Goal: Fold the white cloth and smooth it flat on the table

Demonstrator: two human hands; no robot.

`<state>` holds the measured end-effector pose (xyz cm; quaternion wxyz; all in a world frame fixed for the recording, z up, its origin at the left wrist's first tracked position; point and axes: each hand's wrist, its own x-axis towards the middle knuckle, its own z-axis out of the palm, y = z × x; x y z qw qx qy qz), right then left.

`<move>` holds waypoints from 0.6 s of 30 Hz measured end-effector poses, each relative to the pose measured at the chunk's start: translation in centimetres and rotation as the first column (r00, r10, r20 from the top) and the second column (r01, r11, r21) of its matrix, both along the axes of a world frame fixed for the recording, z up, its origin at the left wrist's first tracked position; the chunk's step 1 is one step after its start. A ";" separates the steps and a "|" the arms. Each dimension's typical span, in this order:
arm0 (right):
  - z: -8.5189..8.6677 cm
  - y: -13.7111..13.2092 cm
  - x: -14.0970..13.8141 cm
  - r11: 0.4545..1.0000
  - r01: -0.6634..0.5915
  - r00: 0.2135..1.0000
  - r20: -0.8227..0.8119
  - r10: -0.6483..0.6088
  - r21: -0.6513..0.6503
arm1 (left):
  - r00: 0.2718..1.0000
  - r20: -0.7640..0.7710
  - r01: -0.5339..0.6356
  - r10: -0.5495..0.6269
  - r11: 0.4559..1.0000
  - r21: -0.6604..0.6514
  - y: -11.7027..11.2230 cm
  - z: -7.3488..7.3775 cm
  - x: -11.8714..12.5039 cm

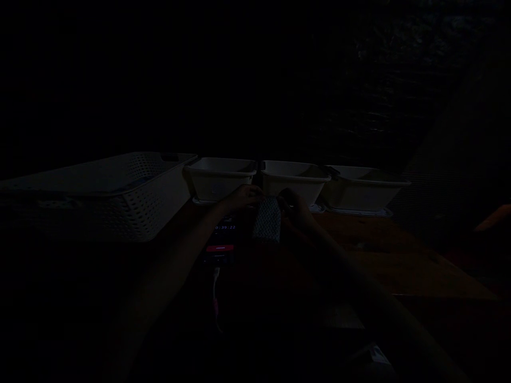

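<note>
A: Both hands grip a small patterned piece of dark-and-light checked fabric [268, 219], the left hand [240, 198] pinching its upper left edge, the right hand [294, 205] closed on its upper right edge

B: Where does the cloth sit?

A: It hangs between the two hands, just above a brown wooden table [403, 266], in front of the gap between two white plastic tubs

B: And the surroundings, in this very dim light?

A: A large white perforated plastic basket [131, 197] stands at left; three white rectangular tubs [295, 181] line the table's far edge. A dark smartphone with a lit timer screen [221, 239] lies beneath the left hand, a white cable [215, 290] plugged into its near end. Finer detail of the fingers is lost in the darkness
</note>
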<state>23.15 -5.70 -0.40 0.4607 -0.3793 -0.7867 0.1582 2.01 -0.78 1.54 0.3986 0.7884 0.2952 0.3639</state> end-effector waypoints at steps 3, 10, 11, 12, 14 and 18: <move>0.0 0.0 -0.1 1.000 -0.013 1.000 -0.021 0.013 0.005 | 1.000 0.003 0.011 -0.011 1.000 -0.012 0.1 -0.1 0.0; 0.0 0.2 -0.1 0.999 -0.036 0.998 -0.048 0.037 0.016 | 1.000 -0.021 -0.012 0.012 1.000 0.001 -0.3 0.2 -0.1; 0.0 0.3 0.0 0.999 -0.035 0.998 -0.049 0.035 0.014 | 1.000 -0.018 -0.007 0.007 1.000 0.000 -0.3 0.2 -0.1; 0.1 0.2 0.0 0.999 -0.031 0.998 -0.050 0.031 0.010 | 1.000 -0.012 0.004 -0.004 1.000 -0.005 -0.3 0.2 -0.1; 0.2 0.1 0.0 1.000 -0.023 0.998 -0.055 0.023 -0.003 | 1.000 -0.008 0.026 -0.026 0.999 -0.020 -0.3 0.1 0.0; 0.6 -0.4 -0.1 0.999 -0.041 0.995 -0.097 0.037 -0.035 | 1.000 0.001 -0.001 0.001 1.000 -0.020 -0.4 0.2 0.1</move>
